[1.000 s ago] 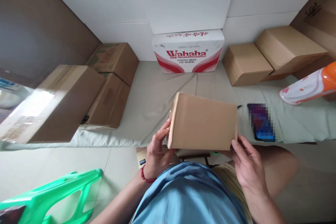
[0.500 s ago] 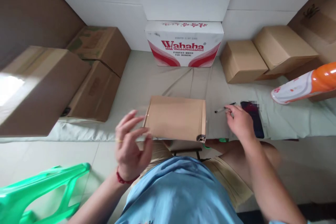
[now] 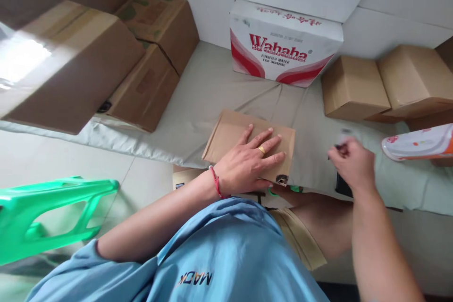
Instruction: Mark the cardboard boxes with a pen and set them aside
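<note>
My left hand lies flat on top of a small brown cardboard box, fingers spread toward its far right side. That box rests near the table's front edge and has a dark, torn-looking patch at its near right corner. To the right, my right hand is raised over the table and closed around a pen, which is blurred by motion. Below this hand, part of a dark phone shows; the rest is hidden behind the hand and wrist.
A white Wahaha carton stands against the back wall. Brown cartons are stacked at the left, and more boxes sit at the right. An orange and white bottle lies right of my hand. A green stool is on the floor.
My left hand has come down from beside the small box onto its top. My right hand has lifted the pen off the table. The view has turned and tilted.
</note>
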A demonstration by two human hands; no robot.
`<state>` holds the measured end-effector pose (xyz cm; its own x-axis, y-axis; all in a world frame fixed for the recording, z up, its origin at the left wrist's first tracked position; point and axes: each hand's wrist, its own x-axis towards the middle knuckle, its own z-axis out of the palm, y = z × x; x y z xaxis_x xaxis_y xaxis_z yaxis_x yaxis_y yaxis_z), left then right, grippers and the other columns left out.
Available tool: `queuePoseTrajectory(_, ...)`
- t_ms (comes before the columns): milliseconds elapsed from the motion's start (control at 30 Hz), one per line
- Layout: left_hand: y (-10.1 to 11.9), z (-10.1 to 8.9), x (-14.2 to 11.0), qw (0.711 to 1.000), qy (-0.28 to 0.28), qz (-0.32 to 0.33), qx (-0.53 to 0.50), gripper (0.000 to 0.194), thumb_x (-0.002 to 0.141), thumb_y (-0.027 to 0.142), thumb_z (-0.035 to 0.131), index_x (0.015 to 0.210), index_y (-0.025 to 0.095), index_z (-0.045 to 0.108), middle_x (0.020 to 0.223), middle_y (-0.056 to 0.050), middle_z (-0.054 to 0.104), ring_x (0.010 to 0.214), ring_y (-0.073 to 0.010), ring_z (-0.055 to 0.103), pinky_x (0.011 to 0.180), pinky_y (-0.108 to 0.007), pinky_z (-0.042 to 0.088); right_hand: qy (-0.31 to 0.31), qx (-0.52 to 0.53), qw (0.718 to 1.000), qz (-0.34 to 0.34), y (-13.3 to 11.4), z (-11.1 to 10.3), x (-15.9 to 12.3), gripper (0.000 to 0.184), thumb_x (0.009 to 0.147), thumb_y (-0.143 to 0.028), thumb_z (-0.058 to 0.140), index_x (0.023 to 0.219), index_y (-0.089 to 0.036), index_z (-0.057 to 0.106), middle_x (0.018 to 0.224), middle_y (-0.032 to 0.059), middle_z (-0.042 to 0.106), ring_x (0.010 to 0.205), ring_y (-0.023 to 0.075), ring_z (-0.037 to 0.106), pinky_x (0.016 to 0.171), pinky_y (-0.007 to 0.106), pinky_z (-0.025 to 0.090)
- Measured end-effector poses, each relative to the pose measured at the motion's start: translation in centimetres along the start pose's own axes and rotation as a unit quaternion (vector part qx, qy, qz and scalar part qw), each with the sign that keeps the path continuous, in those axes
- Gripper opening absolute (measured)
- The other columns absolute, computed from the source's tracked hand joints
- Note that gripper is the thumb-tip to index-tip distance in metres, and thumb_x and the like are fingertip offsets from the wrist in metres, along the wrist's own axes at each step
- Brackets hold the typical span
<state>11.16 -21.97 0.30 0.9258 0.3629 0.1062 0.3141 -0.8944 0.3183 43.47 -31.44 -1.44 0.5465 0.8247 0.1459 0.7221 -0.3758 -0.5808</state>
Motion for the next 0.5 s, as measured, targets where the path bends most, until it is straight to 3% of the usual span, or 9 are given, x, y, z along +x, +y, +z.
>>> queuePoseTrajectory(67, 0.3, 0.0, 0.0, 1.000, -0.003, -0.028, 0.010, 0.100, 0.087, 0.064, 0.089, 0.164, 0.014, 0.053, 0.181, -0.029, 0.032, 0.172, -0.0455, 0.027, 0.139, -0.071, 0.016, 0.086, 0.189, 0.978, 0.028, -0.5, -0.8, -2.3, 0.033, 0.082, -0.044, 0.072, 0.075, -0.026, 0.046, 0.060, -0.0081, 0.040, 0.051, 0.0112, 0.037, 0.055, 0.026, 0.032)
queuePoseTrajectory(133, 0.6, 0.2, 0.2, 0.999, -0.011, -0.049, 0.020, 0.116, 0.083, 0.070, 0.089, 0.170, 0.009, 0.042, 0.182, -0.033, 0.024, 0.174, -0.0453, 0.022, 0.139, -0.070, 0.015, 0.093, 0.297, 0.948, 0.063, -1.6, -1.0, -5.1, 0.036, 0.085, -0.048, 0.067, 0.077, -0.026, 0.040, 0.059, -0.0105, 0.033, 0.048, 0.0094, 0.032, 0.050, 0.022, 0.028)
queuePoseTrajectory(167, 0.7, 0.2, 0.3, 0.998, -0.017, -0.053, 0.025, 0.120, 0.083, 0.071, 0.089, 0.172, 0.009, 0.038, 0.183, -0.033, 0.020, 0.174, -0.0450, 0.021, 0.139, -0.070, 0.014, 0.086, 0.360, 0.924, 0.092, -2.3, -0.8, -6.6, 0.033, 0.084, -0.045, 0.071, 0.079, -0.025, 0.045, 0.059, -0.0105, 0.036, 0.048, 0.0087, 0.034, 0.049, 0.020, 0.027)
queuePoseTrajectory(267, 0.9, 0.5, 0.5, 0.997, -0.026, -0.060, 0.041, 0.125, 0.082, 0.072, 0.089, 0.175, 0.011, 0.032, 0.184, -0.031, 0.016, 0.175, -0.0449, 0.020, 0.139, -0.073, 0.011, 0.024, 0.480, 0.864, 0.148, -4.7, 0.5, -10.5, 0.028, 0.082, -0.036, 0.083, 0.099, -0.021, 0.067, 0.072, -0.0016, 0.066, 0.051, 0.0074, 0.045, 0.049, 0.019, 0.031)
queuePoseTrajectory(333, 1.0, 0.5, 0.6, 0.997, -0.023, -0.061, 0.048, 0.123, 0.083, 0.072, 0.088, 0.175, 0.012, 0.033, 0.184, -0.031, 0.017, 0.174, -0.0451, 0.021, 0.138, -0.074, 0.012, -0.010, 0.476, 0.868, 0.140, -5.8, 1.4, -12.3, 0.029, 0.087, -0.036, 0.084, 0.107, -0.021, 0.070, 0.081, 0.0020, 0.073, 0.054, 0.0077, 0.048, 0.052, 0.022, 0.038)
queuePoseTrajectory(500, 1.0, 0.7, 0.5, 0.997, -0.005, -0.057, 0.049, 0.119, 0.085, 0.072, 0.086, 0.174, 0.011, 0.037, 0.184, -0.031, 0.020, 0.173, -0.0459, 0.025, 0.138, -0.075, 0.015, -0.007, 0.400, 0.915, 0.062, -6.4, 2.4, -14.4, 0.022, 0.096, -0.033, 0.081, 0.092, -0.023, 0.061, 0.078, -0.0038, 0.059, 0.062, 0.0090, 0.051, 0.059, 0.023, 0.043)
